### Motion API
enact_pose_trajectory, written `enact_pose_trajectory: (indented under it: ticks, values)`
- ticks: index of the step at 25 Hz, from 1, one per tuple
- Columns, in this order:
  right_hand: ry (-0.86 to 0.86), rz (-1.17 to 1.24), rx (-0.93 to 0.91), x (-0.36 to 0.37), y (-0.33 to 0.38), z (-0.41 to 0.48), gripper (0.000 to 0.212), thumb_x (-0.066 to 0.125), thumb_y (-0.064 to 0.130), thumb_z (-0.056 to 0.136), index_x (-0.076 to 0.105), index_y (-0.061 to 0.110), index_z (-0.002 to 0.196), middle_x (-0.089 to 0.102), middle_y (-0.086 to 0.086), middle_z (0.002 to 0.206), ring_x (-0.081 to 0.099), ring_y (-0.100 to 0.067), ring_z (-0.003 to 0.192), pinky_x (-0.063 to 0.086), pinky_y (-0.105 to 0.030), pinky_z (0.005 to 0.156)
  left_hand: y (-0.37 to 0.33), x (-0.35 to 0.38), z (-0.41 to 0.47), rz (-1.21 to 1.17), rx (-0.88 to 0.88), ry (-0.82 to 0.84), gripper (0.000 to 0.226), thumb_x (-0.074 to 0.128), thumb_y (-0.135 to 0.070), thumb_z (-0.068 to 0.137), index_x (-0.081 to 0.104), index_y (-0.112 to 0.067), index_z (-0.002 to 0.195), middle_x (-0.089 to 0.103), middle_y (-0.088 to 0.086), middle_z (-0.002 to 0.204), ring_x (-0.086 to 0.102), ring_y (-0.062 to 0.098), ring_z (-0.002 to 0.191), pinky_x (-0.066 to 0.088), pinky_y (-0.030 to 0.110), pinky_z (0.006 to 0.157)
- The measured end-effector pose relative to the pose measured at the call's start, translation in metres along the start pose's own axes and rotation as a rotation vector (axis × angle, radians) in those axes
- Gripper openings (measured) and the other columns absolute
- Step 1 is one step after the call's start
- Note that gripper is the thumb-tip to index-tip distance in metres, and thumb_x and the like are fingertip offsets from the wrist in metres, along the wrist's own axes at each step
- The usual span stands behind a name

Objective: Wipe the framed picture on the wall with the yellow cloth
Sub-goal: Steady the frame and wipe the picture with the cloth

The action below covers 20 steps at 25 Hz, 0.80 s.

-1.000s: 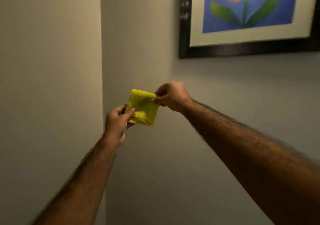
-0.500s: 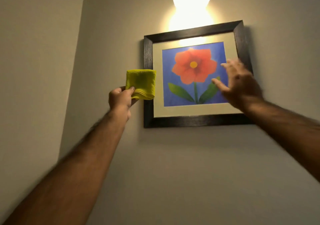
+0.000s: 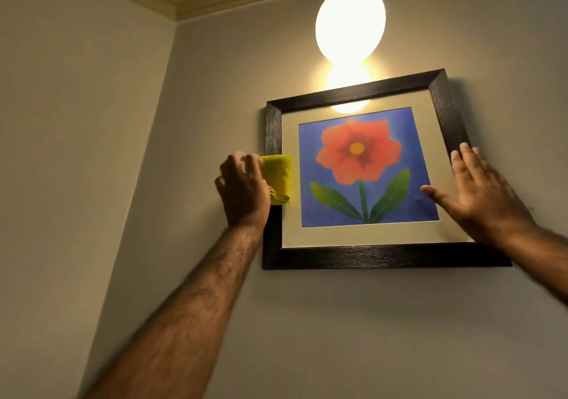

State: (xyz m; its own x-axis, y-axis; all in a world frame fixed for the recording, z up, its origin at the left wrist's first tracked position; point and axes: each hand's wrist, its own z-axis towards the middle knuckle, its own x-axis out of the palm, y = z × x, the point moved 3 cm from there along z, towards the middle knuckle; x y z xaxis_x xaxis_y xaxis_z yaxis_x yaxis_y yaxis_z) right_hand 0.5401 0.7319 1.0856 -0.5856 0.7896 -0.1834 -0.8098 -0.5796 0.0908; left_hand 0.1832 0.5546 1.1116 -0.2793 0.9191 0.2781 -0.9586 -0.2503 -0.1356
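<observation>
Two bare hands meet a framed picture point(image 3: 362, 171) hung on a beige wall point(image 3: 338, 321) beneath a glowing globe lamp point(image 3: 350, 20), seen from the head view. The left hand point(image 3: 242, 189) clutches a folded yellow cloth point(image 3: 278, 177), fingers curled round it, and holds it against the dark, grained frame's left rail and the cream mat. The right hand point(image 3: 479, 192), fingers spread and flat, lies over the frame's right side, seemingly steadying it. Wiping looks barely begun; the next move likely calls for sweeping the soft, ribbed cloth rightward across the glossy glass over the red flower print, with light pressure so the frame does not tilt.
</observation>
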Motion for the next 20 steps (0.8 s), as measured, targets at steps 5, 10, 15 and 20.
enact_pose_trajectory:
  ticks: [5, 10, 15, 20]
  values:
    - [-0.063, 0.025, -0.005, 0.018, 0.003, -0.004, 0.11, 0.013, 0.086, 0.082, 0.004, 0.01, 0.161, -0.006, -0.005, 0.172, -0.005, -0.018, 0.159, 0.007, -0.041, 0.128, -0.004, 0.02, -0.017, -0.143, 0.298, 0.382, 0.049, 0.04, -0.006, 0.1, 0.042, 0.001, 0.148, 0.04, 0.02, 0.157, 0.035, 0.033, 0.149, 0.027, 0.04, 0.124]
    - [-0.123, -0.044, -0.041, 0.028, 0.001, -0.011, 0.109, 0.012, 0.085, 0.084, 0.004, 0.007, 0.16, -0.003, -0.009, 0.171, -0.002, -0.021, 0.159, 0.006, -0.04, 0.128, 0.009, 0.012, -0.098, -0.202, 0.297, 0.369, 0.081, 0.031, -0.06, 0.1, 0.019, -0.006, 0.158, 0.014, 0.009, 0.169, 0.008, 0.021, 0.158, 0.014, 0.038, 0.128]
    - [-0.146, -0.036, -0.052, 0.031, -0.002, -0.009, 0.109, 0.012, 0.085, 0.084, 0.004, 0.007, 0.16, -0.003, -0.009, 0.171, -0.001, -0.021, 0.159, 0.006, -0.038, 0.128, 0.017, 0.01, -0.148, -0.157, 0.269, 0.376, 0.089, 0.025, -0.072, 0.096, 0.009, -0.012, 0.16, 0.006, 0.005, 0.171, 0.004, 0.019, 0.158, 0.014, 0.039, 0.128]
    - [-0.165, -0.041, -0.053, 0.032, -0.001, -0.008, 0.11, 0.012, 0.086, 0.084, 0.003, 0.007, 0.161, -0.004, -0.008, 0.171, -0.001, -0.021, 0.159, 0.004, -0.037, 0.127, -0.002, 0.034, -0.049, -0.179, 0.218, 0.419, 0.107, 0.009, -0.084, 0.084, 0.009, -0.008, 0.16, 0.001, 0.008, 0.17, -0.001, 0.02, 0.158, 0.004, 0.036, 0.128]
